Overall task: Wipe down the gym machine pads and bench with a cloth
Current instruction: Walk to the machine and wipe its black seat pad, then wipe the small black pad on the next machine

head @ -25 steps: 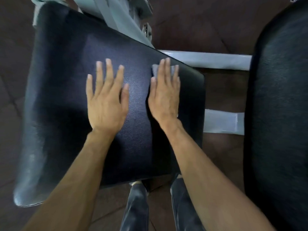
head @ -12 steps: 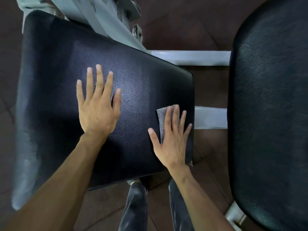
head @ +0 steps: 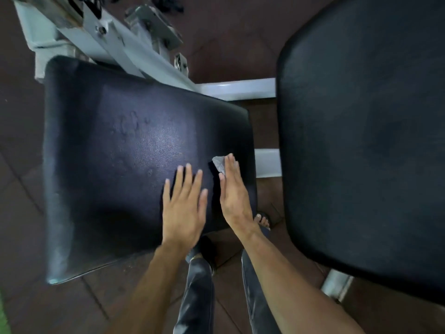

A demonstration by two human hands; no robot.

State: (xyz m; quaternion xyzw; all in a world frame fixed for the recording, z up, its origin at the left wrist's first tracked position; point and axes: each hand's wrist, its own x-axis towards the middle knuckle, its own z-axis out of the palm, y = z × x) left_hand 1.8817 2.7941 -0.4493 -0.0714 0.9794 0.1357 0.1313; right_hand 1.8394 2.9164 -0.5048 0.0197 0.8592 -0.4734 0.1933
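Currently the cloth [head: 218, 163] is being pressed flat under the right hand [head: 233, 194] at the pad's [head: 115, 145] right edge; unwiped surface is lying leftward, while the left hand [head: 184, 208] is being rested open, empty.

Both forearms enter from the lower frame edge. Left hand [head: 184, 208], centre frame, lies flat, palm down, fingers spread. Right hand [head: 233, 194], just beside it, flat with fingers together.

A small grey cloth [head: 219, 163] lies flat near the 3 o'clock edge of a black, faintly creased, glossy pad [head: 125, 145]. A second, larger black padded bench [head: 366, 141] sits apart at 3 o'clock.
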